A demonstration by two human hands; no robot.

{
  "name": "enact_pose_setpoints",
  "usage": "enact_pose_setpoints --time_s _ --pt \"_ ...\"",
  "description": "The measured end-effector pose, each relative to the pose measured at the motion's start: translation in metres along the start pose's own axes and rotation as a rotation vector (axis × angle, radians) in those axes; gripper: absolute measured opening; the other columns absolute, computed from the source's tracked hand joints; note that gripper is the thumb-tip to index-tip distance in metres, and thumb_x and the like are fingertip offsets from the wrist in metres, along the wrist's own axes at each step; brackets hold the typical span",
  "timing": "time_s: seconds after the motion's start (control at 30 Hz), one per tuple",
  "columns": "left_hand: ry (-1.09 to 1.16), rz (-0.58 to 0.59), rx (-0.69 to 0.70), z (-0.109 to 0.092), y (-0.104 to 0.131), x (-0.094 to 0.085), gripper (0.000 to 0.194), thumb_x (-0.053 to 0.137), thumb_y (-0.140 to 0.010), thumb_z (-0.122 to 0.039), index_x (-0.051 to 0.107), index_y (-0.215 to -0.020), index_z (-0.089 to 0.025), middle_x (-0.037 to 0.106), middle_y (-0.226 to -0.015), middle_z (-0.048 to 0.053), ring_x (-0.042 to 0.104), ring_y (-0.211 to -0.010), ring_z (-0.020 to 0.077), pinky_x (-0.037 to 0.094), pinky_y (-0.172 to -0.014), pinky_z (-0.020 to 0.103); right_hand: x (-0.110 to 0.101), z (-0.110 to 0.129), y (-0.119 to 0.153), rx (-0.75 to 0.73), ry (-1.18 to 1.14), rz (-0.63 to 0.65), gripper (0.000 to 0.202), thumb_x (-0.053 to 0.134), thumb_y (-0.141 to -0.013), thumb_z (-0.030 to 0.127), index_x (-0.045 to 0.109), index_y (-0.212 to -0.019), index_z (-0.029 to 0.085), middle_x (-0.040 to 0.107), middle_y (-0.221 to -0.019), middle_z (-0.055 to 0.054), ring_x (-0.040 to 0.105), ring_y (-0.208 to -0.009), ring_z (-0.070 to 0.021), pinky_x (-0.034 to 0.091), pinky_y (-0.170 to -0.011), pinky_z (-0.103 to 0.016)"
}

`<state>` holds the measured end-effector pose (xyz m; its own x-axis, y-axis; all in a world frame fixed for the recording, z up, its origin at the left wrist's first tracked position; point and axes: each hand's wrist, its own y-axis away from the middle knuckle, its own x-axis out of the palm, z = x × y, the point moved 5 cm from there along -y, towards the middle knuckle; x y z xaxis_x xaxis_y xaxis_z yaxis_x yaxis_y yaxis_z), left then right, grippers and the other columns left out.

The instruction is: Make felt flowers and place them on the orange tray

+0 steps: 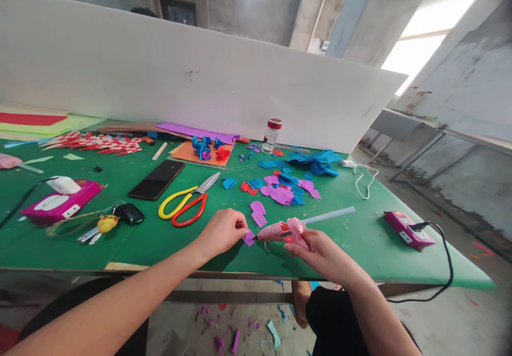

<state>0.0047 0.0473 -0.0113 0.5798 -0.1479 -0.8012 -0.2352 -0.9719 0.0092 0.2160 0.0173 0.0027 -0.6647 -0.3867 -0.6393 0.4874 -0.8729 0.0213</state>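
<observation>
My right hand (316, 249) grips a pink hot glue gun (280, 231) with a clear glue stick (330, 216) poking out of its back. Its nozzle points left, at a small purple paper piece (248, 237). My left hand (226, 232) pinches the left edge of that piece just above the green table. Two more purple paper pieces (258, 215) lie right behind it. Farther back is a loose pile of purple paper petals (281, 195), with blue and red scraps among them. Scissors (191, 201) with one yellow and one red handle rest left of my left hand.
A black phone (157, 179), keys with a yellow charm (107, 223) and a magenta power strip (64, 201) lie on the left. Another power strip (408, 230) sits at the right edge. Behind stand a red-lidded jar (272, 135), blue crepe paper (318, 161) and a white board (192, 79).
</observation>
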Motion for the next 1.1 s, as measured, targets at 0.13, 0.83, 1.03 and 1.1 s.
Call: enact_pose_setpoints --time_s 0.13,0.83,1.03,1.1 --pt "-0.003 0.004 0.001 0.0006 -0.0001 0.0004 0.015 0.06 -0.074 -0.025 0.069 -0.062 -0.02 0.07 -0.064 0.001 0.06 -0.066 0.0159 0.033 -0.057 0.025 0.0 0.0006 -0.0002 -0.025 0.002 0.011 0.03 0.051 -0.091 0.042 0.067 -0.088 0.017 0.053 -0.069 0.001 0.044 -0.061 -0.0132 0.038 -0.057 -0.025" --pt "-0.003 -0.001 0.006 0.0012 -0.0001 0.0008 0.015 0.059 -0.074 -0.025 0.069 -0.063 -0.02 0.069 -0.065 0.001 0.06 -0.065 0.0154 0.032 -0.056 0.025 -0.0044 -0.0036 0.0012 -0.007 -0.013 -0.008 0.031 0.049 -0.091 0.044 0.065 -0.088 0.018 0.053 -0.07 0.001 0.044 -0.062 -0.0138 0.037 -0.058 -0.025" --pt "-0.01 -0.005 0.006 -0.0002 -0.0004 0.0011 0.015 0.058 -0.073 -0.023 0.069 -0.063 -0.019 0.069 -0.064 0.001 0.059 -0.063 0.0149 0.032 -0.056 0.025 -0.0085 -0.006 0.0034 0.037 -0.023 -0.031 0.034 0.052 -0.089 0.047 0.06 -0.074 0.017 0.044 -0.063 0.003 0.037 -0.057 -0.0112 0.032 -0.053 -0.024" --pt "-0.011 -0.004 0.004 -0.0011 -0.0001 0.0009 0.015 0.058 -0.072 -0.022 0.069 -0.062 -0.019 0.068 -0.063 0.001 0.058 -0.063 0.0147 0.032 -0.055 0.024 -0.0058 -0.0056 0.0032 0.023 -0.01 -0.014 0.036 0.052 -0.089 0.048 0.057 -0.072 0.017 0.041 -0.062 0.003 0.036 -0.057 -0.0111 0.03 -0.052 -0.024"
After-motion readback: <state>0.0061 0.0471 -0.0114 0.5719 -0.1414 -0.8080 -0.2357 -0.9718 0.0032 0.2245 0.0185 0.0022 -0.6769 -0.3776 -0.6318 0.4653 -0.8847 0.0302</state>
